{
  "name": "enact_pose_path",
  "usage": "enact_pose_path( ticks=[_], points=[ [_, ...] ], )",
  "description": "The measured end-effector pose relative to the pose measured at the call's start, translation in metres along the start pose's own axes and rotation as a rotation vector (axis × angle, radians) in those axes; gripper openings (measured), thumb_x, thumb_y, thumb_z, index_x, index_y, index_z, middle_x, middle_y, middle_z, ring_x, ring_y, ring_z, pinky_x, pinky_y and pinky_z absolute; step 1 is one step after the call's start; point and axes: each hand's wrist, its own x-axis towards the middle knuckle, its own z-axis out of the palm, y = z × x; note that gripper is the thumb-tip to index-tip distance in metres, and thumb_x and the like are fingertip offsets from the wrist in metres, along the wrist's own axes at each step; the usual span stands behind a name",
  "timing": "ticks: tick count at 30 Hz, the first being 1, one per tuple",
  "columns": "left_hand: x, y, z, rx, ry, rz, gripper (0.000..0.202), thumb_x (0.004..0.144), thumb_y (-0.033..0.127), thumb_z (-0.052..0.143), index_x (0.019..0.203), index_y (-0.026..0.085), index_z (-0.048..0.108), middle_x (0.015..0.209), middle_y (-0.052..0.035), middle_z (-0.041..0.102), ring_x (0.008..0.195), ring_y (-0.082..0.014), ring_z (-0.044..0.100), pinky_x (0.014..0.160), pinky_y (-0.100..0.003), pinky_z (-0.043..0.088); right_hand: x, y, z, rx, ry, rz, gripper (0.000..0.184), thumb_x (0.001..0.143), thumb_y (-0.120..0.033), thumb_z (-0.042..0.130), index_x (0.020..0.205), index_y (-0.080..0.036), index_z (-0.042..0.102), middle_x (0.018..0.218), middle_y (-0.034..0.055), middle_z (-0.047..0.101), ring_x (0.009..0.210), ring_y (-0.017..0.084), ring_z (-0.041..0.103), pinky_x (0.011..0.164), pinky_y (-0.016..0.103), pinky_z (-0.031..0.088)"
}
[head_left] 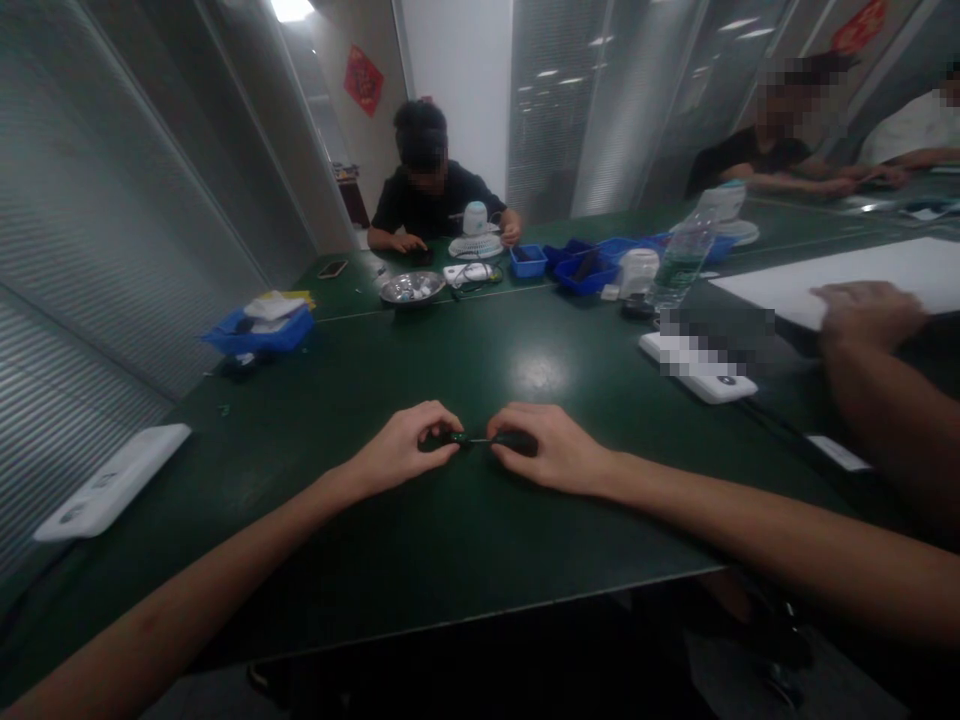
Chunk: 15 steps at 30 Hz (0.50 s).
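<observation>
Dark-handled tool: looks like a screwdriver (517,441), held level just above the green table (375,370), near its front edge and about midway between the forearms.
Small dark piece: the bit (457,438) at the other end of the thin shaft; too tiny to tell what it is, or whether the tip sits in it.
Right hand: closed round the handle (559,448), fingertips up by the shaft, I'd guess for fine control.
Left hand: thumb and fingers pinching the small piece (401,442), probably to keep it in line with the shaft.
Power strips: one at left (112,485), one at right (701,386), both off to the sides, so elbow room is decent.
Far side: blue tray (274,342), metal bowl (411,299), white fan (475,244).
Neighbour: a co-worker's hand (874,315) on a white panel (900,265).
</observation>
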Motion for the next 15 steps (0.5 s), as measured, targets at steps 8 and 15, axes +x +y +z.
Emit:
enact_pose_path(
  ticks=[8,15],
  points=[
    [0.0006,-0.0003,0.0016,-0.03,-0.014,-0.004,0.016,0.094,0.03,0.067,0.107,0.02,0.07,0.101,-0.0048,0.067,0.086,-0.0172,0.06,0.073,-0.029,0.046,-0.0001,-0.0012,-0.0001,0.005,0.016,0.013,0.014,0.092,-0.02,0.065,0.105,-0.018,0.07,0.095,0.004,0.07,0.077,0.016,0.063,0.072,0.029,0.047],
    [0.0011,0.0,0.0031,-0.042,-0.025,0.009,0.016,0.096,0.03,0.067,0.108,0.02,0.069,0.103,-0.0048,0.067,0.089,-0.0174,0.061,0.077,-0.029,0.046,-0.0002,0.0021,0.0035,0.006,0.009,-0.028,0.014,0.095,-0.024,0.063,0.107,-0.018,0.068,0.096,0.0041,0.069,0.08,0.016,0.064,0.074,0.029,0.048]
  ],
)
